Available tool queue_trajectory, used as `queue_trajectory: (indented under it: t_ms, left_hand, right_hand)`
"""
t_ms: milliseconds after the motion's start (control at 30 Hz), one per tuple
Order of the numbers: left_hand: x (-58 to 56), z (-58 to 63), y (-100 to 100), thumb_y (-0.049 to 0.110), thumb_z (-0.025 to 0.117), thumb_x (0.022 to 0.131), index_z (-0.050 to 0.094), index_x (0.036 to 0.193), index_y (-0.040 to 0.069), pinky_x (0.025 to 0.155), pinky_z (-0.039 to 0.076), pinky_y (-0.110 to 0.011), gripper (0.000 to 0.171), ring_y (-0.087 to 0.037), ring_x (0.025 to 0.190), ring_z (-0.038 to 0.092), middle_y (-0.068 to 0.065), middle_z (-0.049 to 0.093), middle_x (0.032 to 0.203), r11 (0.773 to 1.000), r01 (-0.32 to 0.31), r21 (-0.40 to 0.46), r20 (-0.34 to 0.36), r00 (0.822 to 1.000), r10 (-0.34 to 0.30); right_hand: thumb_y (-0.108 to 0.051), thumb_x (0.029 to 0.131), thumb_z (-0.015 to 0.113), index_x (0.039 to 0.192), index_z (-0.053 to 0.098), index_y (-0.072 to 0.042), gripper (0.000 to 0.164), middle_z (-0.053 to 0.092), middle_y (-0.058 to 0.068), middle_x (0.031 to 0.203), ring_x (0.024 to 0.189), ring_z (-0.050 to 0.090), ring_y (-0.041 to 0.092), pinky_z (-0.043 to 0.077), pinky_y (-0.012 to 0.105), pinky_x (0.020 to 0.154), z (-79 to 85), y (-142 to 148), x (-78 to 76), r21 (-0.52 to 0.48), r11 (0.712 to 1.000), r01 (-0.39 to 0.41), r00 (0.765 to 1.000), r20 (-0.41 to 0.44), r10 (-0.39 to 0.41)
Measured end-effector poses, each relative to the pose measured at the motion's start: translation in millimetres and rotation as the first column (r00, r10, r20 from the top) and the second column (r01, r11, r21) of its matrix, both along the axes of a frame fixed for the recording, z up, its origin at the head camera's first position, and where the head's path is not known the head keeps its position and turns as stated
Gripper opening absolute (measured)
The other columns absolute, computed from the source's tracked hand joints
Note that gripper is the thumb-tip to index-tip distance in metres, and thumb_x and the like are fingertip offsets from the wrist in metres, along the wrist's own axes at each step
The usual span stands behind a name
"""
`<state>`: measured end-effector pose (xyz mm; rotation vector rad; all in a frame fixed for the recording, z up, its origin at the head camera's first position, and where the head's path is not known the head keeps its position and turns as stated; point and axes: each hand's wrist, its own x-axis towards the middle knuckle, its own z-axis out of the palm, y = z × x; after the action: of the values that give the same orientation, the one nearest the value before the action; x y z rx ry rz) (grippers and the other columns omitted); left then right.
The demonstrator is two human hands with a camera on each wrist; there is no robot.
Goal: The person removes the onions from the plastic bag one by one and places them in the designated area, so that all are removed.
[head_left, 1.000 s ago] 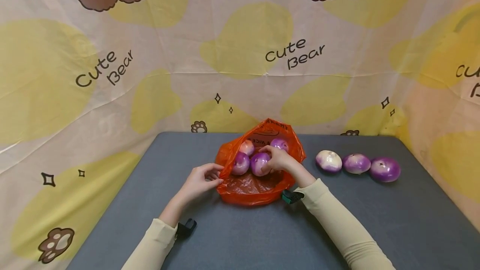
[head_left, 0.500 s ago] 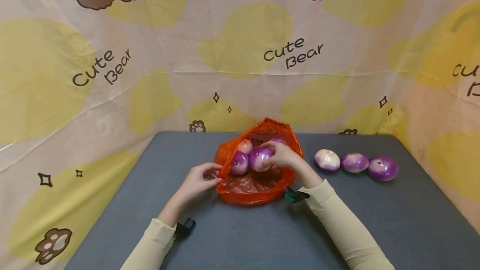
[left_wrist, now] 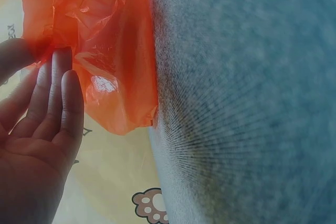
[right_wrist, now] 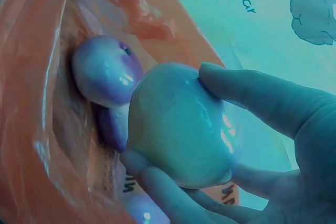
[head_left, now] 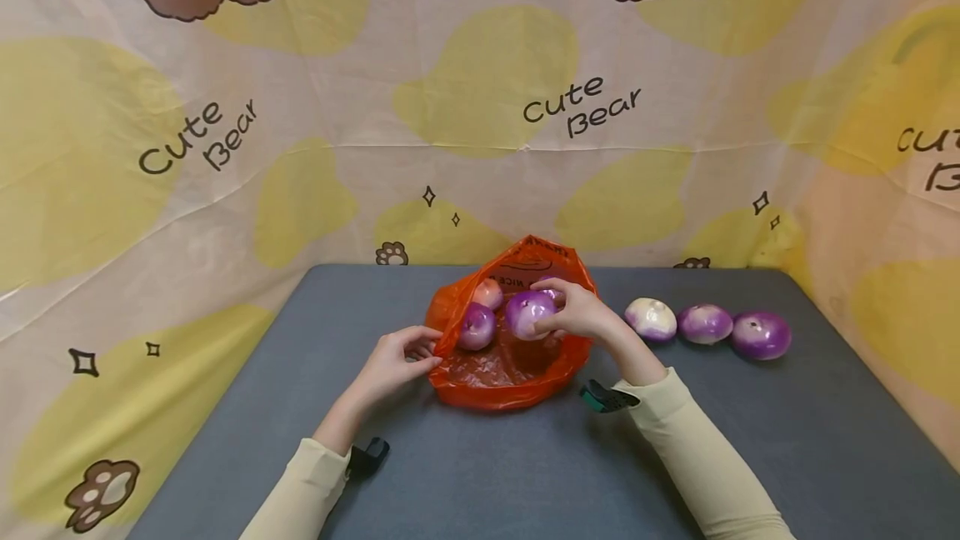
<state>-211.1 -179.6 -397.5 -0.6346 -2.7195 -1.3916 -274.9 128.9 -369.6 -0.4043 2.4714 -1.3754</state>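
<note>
An orange-red plastic bag lies on the table with its mouth facing me. My left hand pinches the left rim of the bag between thumb and fingertips, with the thin plastic bunched there in the left wrist view. Inside the bag's mouth, my right hand grips a glossy purple-and-white onion, thumb on one side and fingers on the other. To its left sit a purple onion and a pinkish one. Another purple onion is mostly hidden behind the right hand.
Three more onions stand in a row right of the bag: a whitish one, a purple one and a darker purple one. The grey table ends at a printed cloth backdrop.
My right hand has raised the onion and drawn it to the right, apart from the purple onion beside it. The left hand keeps its hold on the bag rim.
</note>
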Motion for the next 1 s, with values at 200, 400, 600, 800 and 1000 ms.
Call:
queue_trajectory:
  t_ms: [200,400,600,800,1000]
  left_hand:
    - [-12.7,-18.4,-5,0.005,0.07,0.083,0.064,0.113,0.002,0.076,0.054,-0.03,0.03,-0.024,0.083,0.064,-0.012,0.068,0.093,1.0,-0.016,0.005,0.007,1.0,0.016]
    - [-21.8,-32.9,-10,0.011,0.072,0.082,0.066,0.111,0.009,0.075,0.053,-0.027,0.03,-0.017,0.081,0.064,-0.006,0.068,0.091,1.0,-0.015,0.027,-0.002,1.0,0.015]
    - [-22.3,-33.9,-11,0.014,0.073,0.082,0.066,0.111,0.011,0.074,0.054,-0.027,0.03,-0.015,0.08,0.064,-0.003,0.067,0.089,0.999,0.001,0.039,-0.012,1.0,-0.001]
    - [-21.7,-33.0,-11,0.014,0.073,0.082,0.066,0.112,0.01,0.075,0.054,-0.026,0.03,-0.016,0.081,0.064,-0.003,0.068,0.09,0.999,-0.011,0.037,-0.001,1.0,0.011]
    - [-22.6,-33.1,-11,0.017,0.074,0.082,0.066,0.111,0.011,0.076,0.053,-0.027,0.031,-0.017,0.082,0.063,-0.005,0.068,0.092,0.999,-0.003,0.048,0.01,1.0,0.002]
  right_hand:
    - [-0.019,0.075,0.08,0.137,0.045,-0.011,0.071,0.052,0.023,0.129,0.1,0.06,0.031,0.057,0.04,0.074,0.9,13,3.2,-0.033,0.999,0.01,1.0,0.011,-0.01]
    - [-0.023,0.076,0.08,0.138,0.045,-0.012,0.071,0.052,0.026,0.125,0.103,0.058,0.033,0.057,0.037,0.074,3.1,28,7.7,-0.04,0.999,0.026,1.0,0.005,-0.026]
    - [-0.022,0.077,0.078,0.138,0.043,-0.014,0.071,0.05,0.027,0.127,0.111,0.053,0.038,0.056,0.04,0.078,10.3,42,16.8,-0.064,0.997,0.037,0.999,0.02,-0.036]
    - [-0.018,0.079,0.076,0.141,0.039,-0.009,0.072,0.044,0.03,0.132,0.114,0.05,0.041,0.055,0.045,0.082,10.0,58,23.6,-0.105,0.994,0.023,0.999,0.033,-0.019]
    - [-0.029,0.078,0.077,0.14,0.041,-0.014,0.073,0.047,0.028,0.132,0.114,0.051,0.04,0.055,0.042,0.083,12.5,72,35.8,-0.032,0.998,0.056,0.998,-0.007,-0.056]
